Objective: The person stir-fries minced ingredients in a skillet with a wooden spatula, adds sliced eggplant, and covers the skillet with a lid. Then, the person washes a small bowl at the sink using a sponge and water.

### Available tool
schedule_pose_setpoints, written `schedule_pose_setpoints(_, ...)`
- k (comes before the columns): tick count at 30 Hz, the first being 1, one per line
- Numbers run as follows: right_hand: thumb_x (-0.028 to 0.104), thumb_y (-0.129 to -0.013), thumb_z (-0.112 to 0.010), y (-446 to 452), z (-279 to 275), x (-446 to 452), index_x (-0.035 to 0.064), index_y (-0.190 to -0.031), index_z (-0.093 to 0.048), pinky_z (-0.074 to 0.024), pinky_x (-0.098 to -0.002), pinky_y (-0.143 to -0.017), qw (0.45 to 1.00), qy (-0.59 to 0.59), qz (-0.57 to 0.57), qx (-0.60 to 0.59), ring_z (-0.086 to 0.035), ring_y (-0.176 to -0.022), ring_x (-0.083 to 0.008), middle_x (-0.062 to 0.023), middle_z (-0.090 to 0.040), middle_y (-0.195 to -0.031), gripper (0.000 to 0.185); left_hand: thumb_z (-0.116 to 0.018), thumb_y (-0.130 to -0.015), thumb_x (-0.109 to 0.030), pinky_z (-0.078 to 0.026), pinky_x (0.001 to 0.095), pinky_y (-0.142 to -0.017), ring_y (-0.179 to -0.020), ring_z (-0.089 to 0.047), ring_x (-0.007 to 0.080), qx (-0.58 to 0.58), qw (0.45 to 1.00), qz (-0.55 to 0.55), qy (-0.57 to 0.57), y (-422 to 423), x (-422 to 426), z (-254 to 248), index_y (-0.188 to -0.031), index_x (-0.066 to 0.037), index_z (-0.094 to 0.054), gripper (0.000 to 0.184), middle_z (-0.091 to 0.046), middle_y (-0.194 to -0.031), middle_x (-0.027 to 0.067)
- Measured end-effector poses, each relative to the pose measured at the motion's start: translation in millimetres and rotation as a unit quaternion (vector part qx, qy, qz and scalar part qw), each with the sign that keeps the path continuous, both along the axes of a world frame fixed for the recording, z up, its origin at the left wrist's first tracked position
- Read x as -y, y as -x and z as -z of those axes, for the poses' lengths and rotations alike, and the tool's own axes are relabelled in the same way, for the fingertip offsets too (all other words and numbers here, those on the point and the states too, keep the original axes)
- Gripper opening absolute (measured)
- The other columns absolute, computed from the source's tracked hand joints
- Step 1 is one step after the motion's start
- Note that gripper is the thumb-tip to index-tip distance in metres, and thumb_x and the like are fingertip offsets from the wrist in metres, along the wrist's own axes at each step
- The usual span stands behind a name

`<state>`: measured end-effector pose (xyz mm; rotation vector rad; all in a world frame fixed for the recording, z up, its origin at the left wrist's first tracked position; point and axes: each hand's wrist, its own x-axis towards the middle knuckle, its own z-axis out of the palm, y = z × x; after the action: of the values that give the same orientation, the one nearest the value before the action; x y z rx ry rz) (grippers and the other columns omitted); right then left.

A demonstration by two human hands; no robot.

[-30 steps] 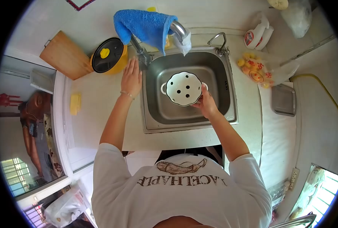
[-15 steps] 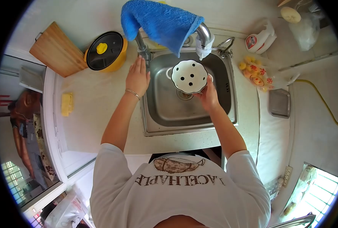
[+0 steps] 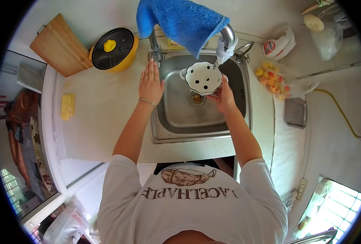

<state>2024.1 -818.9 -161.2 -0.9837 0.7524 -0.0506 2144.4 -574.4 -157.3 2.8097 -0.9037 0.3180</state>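
Note:
My right hand grips the right side of a white bowl with black dots, a dark scalloped rim and small side handles. The bowl is held over the sink, under the metal faucet spout, whose end is wrapped in something white. A thin streak like water shows between the spout and the bowl. My left hand is open at the sink's left edge, fingers stretched together, tips just below the faucet's left fitting. I cannot tell whether they touch it. A blue towel hangs over the faucet.
Left of the sink stand a yellow pot with a dark lid, a wooden cutting board and a folded yellow cloth. To the right are a white bottle, a bag of yellow fruit and a metal tray.
A thin streak now shows below the spout, over the bowl. The bowl has shifted slightly and tilted. My left hand sits a little lower against the faucet's left fitting; the view has moved slightly.

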Motion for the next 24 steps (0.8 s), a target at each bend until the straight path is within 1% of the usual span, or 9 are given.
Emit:
schedule_pose_setpoints(3, 0.056, -0.088, -0.041, -4, 8, 9, 0.01, -0.125, -0.043, -0.0497, -0.0454, -0.08, 0.998, -0.028, -0.044, -0.045, -0.056, -0.101, -0.0287, -0.0137, -0.053, -0.115, 0.06, -0.052, -0.084, -0.025, -0.019, 0.0364, -0.109, -0.136, -0.02, 0.023, 0.012, 1.0, -0.009, -0.007, -1, 1, 1, -0.139, 0.001, -0.019, 0.069, -0.013, -0.149, 0.0126)
schedule_pose_setpoints(5, 0.055, -0.088, -0.042, -6, 16, 10, 0.0101, -0.125, -0.043, -0.0502, -0.0495, -0.079, 0.991, -0.096, -0.056, -0.071, -0.056, -0.101, -0.0312, -0.0141, -0.052, -0.116, 0.058, -0.052, -0.084, -0.024, -0.019, 0.0362, -0.109, -0.136, -0.02, 0.0225, 0.018, 1.0, -0.012, -0.009, -2, 1, 3, -0.14, 0.001, -0.019, 0.069, -0.012, -0.149, 0.0121)
schedule_pose_setpoints(6, 0.055, -0.088, -0.042, -5, 18, 9, 0.0101, -0.125, -0.043, -0.0502, -0.0495, -0.079, 0.991, -0.096, -0.056, -0.071, -0.056, -0.101, -0.0312, -0.0141, -0.052, -0.116, 0.058, -0.052, -0.083, -0.024, -0.019, 0.0362, -0.109, -0.136, -0.02, 0.0218, 0.021, 0.999, -0.019, -0.017, -2, 2, 3, -0.14, 0.0, -0.019, 0.069, -0.012, -0.149, 0.0114)
schedule_pose_setpoints(8, 0.055, -0.088, -0.043, -3, 22, 5, 0.0075, -0.125, -0.043, -0.0503, -0.048, -0.082, 0.981, -0.173, -0.052, -0.072, -0.056, -0.101, -0.0309, -0.0133, -0.054, -0.112, 0.06, -0.052, -0.083, -0.023, -0.02, 0.0361, -0.109, -0.136, -0.02, 0.0211, 0.022, 0.999, -0.026, -0.025, -3, 4, 4, -0.14, 0.0, -0.019, 0.07, -0.012, -0.149, 0.0107)
schedule_pose_setpoints(12, 0.053, -0.089, -0.043, 5, 34, -4, 0.0085, -0.125, -0.043, -0.051, -0.0465, -0.081, 0.978, -0.204, -0.044, -0.023, -0.056, -0.102, -0.0299, -0.0121, -0.053, -0.113, 0.057, -0.051, -0.083, -0.022, -0.02, 0.037, -0.109, -0.136, -0.02, 0.0202, 0.02, 0.999, -0.037, -0.025, -7, 7, 1, -0.14, -0.001, -0.02, 0.069, -0.013, -0.149, 0.0094)
schedule_pose_setpoints(17, 0.055, -0.087, -0.046, 6, 70, -7, 0.0109, -0.124, -0.045, -0.0499, -0.0359, -0.074, 0.997, -0.055, -0.007, 0.062, -0.055, -0.102, -0.0215, -0.0069, -0.053, -0.115, 0.058, -0.051, -0.082, -0.022, -0.02, 0.0376, -0.109, -0.136, -0.019, 0.0197, 0.032, 0.999, -0.031, -0.032, -16, 9, -2, -0.14, -0.001, -0.02, 0.069, -0.014, -0.149, 0.0094)
schedule_pose_setpoints(18, 0.055, -0.087, -0.046, 5, 66, -8, 0.0109, -0.124, -0.045, -0.0499, -0.0359, -0.074, 0.997, -0.055, -0.006, 0.062, -0.055, -0.102, -0.0215, -0.0069, -0.053, -0.115, 0.058, -0.051, -0.082, -0.022, -0.019, 0.0376, -0.109, -0.136, -0.019, 0.0195, 0.033, 0.998, -0.031, -0.033, -17, 10, -3, -0.14, -0.001, -0.02, 0.069, -0.013, -0.149, 0.0093)
schedule_pose_setpoints(20, 0.058, -0.085, -0.048, 5, 58, -8, 0.0103, -0.122, -0.047, -0.0484, -0.0303, -0.07, 0.998, 0.038, 0.008, 0.048, -0.055, -0.097, -0.0189, -0.0054, -0.055, -0.111, 0.061, -0.051, -0.082, -0.023, -0.018, 0.0375, -0.109, -0.136, -0.019, 0.0194, 0.035, 0.998, -0.029, -0.036, -19, 10, -4, -0.14, -0.001, -0.02, 0.069, -0.013, -0.149, 0.0093)
schedule_pose_setpoints(24, 0.06, -0.083, -0.048, 5, 39, 5, 0.0084, -0.121, -0.047, -0.0498, -0.0339, -0.073, 0.998, 0.052, -0.02, 0.03, -0.056, -0.097, -0.0197, -0.0063, -0.055, -0.11, 0.065, -0.05, -0.083, -0.024, -0.016, 0.0377, -0.11, -0.137, -0.016, 0.0194, 0.025, 0.999, -0.026, -0.03, -20, 11, -7, -0.14, -0.001, -0.019, 0.069, -0.012, -0.149, 0.0092)
